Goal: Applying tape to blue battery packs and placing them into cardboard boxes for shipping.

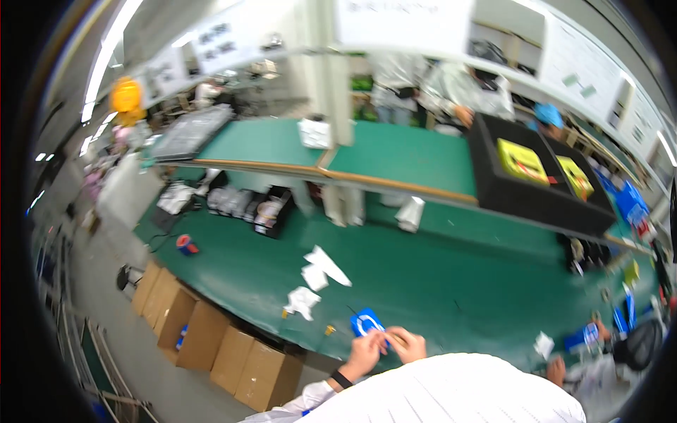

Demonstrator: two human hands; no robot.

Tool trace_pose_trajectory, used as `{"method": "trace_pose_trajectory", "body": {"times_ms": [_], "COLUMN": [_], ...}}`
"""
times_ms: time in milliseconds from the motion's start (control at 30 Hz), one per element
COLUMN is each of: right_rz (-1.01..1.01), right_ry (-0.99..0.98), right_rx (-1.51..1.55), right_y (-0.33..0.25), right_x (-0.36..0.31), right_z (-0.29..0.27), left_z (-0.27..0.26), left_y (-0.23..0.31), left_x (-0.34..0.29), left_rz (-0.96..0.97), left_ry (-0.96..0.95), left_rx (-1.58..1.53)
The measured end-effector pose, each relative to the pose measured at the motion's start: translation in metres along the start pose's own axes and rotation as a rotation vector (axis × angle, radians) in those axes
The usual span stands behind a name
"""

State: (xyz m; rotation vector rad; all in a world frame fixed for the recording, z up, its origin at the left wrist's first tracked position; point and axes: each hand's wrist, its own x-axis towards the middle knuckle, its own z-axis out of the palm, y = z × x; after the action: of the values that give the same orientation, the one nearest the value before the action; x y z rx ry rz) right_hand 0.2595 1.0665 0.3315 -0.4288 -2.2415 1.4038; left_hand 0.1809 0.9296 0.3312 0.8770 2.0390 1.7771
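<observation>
Two hands (364, 354), rounded blue piece (363, 315)

A long green-topped workbench (451, 289) sweeps right across the room, its left edge curving above smooth grey floor (173, 388)! Over its back half runs a raised shelf (402, 151), green again, trimmed with a brown strip along the front edge. Up goes a pale post (341, 99), right by the seam between the shelf's two sections, with white panels (402, 32) hanging high above the shelf. And look at those strip lights (106, 63), blazing bright at upper left!
</observation>
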Motion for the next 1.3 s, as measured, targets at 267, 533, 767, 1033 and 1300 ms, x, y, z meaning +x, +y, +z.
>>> {"method": "trace_pose_trajectory", "body": {"times_ms": [267, 533, 767, 1033, 1300], "right_rz": [-0.114, 0.08, 0.112, 0.339, 0.393], "right_ry": [0.004, -0.096, -0.061, -0.166, -0.132], "right_rx": [-0.08, 0.044, 0.051, 0.415, 0.685], "right_y": [-0.007, -0.036, -0.038, -0.044, -0.032], "right_x": [-0.007, 0.001, -0.001, -0.006, -0.002], "right_z": [-0.016, -0.021, -0.021, -0.026, -0.025], "left_z": [-0.002, 0.0, 0.007, 0.015, 0.018], "left_y": [-0.002, -0.021, -0.035, -0.056, -0.069], "left_x": [0.0, 0.002, 0.001, -0.006, -0.015], "left_rz": [0.255, 0.157, 0.001, -0.057, 0.162], "left_ry": [-0.021, 0.063, 0.065, 0.045, -0.075], "left_rx": [0.204, 0.214, 0.122, -0.035, 0.185]}}
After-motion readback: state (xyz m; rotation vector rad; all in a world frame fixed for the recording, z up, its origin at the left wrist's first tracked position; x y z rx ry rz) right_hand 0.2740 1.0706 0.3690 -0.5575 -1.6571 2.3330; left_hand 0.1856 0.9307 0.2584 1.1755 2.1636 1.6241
